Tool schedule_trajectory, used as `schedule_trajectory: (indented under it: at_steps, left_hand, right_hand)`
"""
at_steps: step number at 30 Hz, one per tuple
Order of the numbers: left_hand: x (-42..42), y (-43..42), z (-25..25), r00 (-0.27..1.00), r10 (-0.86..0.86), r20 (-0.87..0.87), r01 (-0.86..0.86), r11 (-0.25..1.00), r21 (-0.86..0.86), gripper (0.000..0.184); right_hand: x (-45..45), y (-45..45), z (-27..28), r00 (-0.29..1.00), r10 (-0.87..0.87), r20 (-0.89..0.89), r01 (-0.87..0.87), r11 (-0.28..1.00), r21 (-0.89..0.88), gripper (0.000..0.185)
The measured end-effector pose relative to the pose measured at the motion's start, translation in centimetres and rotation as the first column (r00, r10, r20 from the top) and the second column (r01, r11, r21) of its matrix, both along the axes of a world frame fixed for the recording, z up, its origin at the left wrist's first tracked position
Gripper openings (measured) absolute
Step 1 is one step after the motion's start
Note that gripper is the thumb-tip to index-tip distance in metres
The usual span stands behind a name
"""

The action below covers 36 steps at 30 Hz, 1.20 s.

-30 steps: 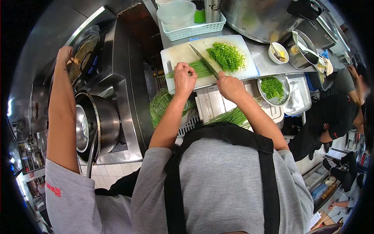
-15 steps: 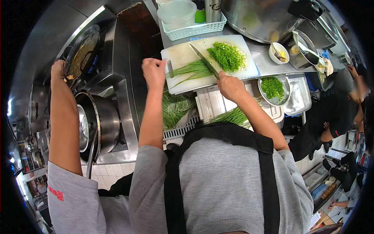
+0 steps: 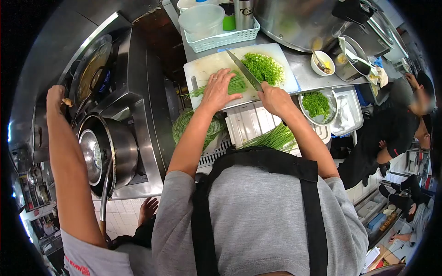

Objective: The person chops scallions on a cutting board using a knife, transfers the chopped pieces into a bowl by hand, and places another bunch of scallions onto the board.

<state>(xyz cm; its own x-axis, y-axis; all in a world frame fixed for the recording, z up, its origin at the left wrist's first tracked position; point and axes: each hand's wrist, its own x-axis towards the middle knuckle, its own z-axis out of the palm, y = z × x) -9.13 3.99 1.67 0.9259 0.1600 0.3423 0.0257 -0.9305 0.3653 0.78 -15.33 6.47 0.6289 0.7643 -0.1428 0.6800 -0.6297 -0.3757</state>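
My right hand (image 3: 275, 100) is wrapped round the handle of a kitchen knife (image 3: 245, 70), whose blade lies diagonally across a white cutting board (image 3: 202, 69). On the blade's left side, my left hand (image 3: 217, 92) lies over a bundle of long green chives (image 3: 237, 84), fingers stretched out and thumb apart. Part of the bundle is hidden under that hand. A heap of finely chopped chives (image 3: 262, 67) sits to the right of the blade on the same board.
Below the board are a metal bowl of chopped greens (image 3: 316, 105) and more long stalks (image 3: 271, 139). A pale basket (image 3: 223, 41) and a large pot (image 3: 294, 23) stand behind. At left, a co-worker's arm (image 3: 69, 156) reaches past a stove pot (image 3: 124, 152). Another person (image 3: 382, 124) is at right.
My left hand has come down from above the board's left edge, opening from a closed fist onto the chives. My right hand keeps the knife. The co-worker's hand shifted left and down.
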Motion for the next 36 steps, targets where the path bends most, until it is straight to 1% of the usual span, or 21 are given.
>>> schedule_trajectory:
  at_steps: [2,3,6,9,12,15,21,24,27,30,33,36]
  left_hand:
    - [0.4,0.5,-0.6,1.0,-0.005,0.003,0.005,0.999,-0.041,0.061]
    - [0.6,0.6,-0.9,0.998,-0.007,0.055,0.012,0.995,-0.096,0.051]
    - [0.6,0.3,-1.4,0.995,0.017,0.095,0.0,0.985,-0.174,0.041]
    - [1.2,-0.1,-2.0,0.991,0.011,0.134,0.015,0.982,-0.189,0.032]
    - [1.7,-0.9,-2.1,0.988,-0.002,0.157,0.032,0.981,-0.191,0.03]
    - [1.5,-1.3,-1.8,0.982,0.021,0.186,0.017,0.979,-0.205,0.028]
    - [0.7,-1.2,-1.9,0.975,0.022,0.221,0.017,0.984,-0.175,0.026]
    - [0.5,-1.1,-1.9,0.983,0.022,0.183,0.013,0.982,-0.187,0.021]
    - [0.5,-1.2,-1.8,0.978,0.026,0.209,0.016,0.98,-0.199,0.019]
    - [0.7,-1.2,-2.2,0.972,0.029,0.234,0.015,0.983,-0.185,0.016]
    - [1.0,-1.0,-2.8,0.952,0.003,0.306,0.033,0.993,-0.113,0.015]
    - [1.1,-1.0,-2.9,0.954,0.001,0.301,0.04,0.991,-0.13,0.011]
  right_hand:
    - [0.0,-0.1,-0.1,1.0,-0.004,-0.006,0.004,1.0,-0.003,0.028]
    - [0.1,-0.2,-0.2,1.0,0.002,-0.005,-0.002,1.0,0.001,0.028]
    - [0.6,-0.5,-1.1,1.0,0.019,0.01,-0.019,1.0,0.011,0.028]
    - [1.0,-0.8,-2.0,0.999,0.013,0.036,-0.013,1.0,0.011,0.027]
    - [1.0,-0.9,-1.6,0.999,0.01,0.049,-0.009,1.0,-0.009,0.027]
    - [0.8,-0.6,-1.5,0.997,0.018,0.073,-0.015,0.999,-0.029,0.027]
    - [-0.3,0.1,-1.4,0.994,0.044,0.096,-0.039,0.998,-0.048,0.026]
    - [-0.7,0.4,-1.1,0.993,0.055,0.104,-0.05,0.998,-0.048,0.027]
    - [-0.9,0.7,-0.5,0.996,0.05,0.072,-0.044,0.995,-0.088,0.026]
    - [0.2,1.2,-1.4,0.996,0.065,0.066,-0.055,0.988,-0.142,0.026]
    - [0.5,2.2,2.4,0.993,0.115,0.001,-0.111,0.968,-0.224,0.028]
    - [0.1,3.2,5.0,0.994,0.061,-0.089,-0.088,0.934,-0.346,0.029]
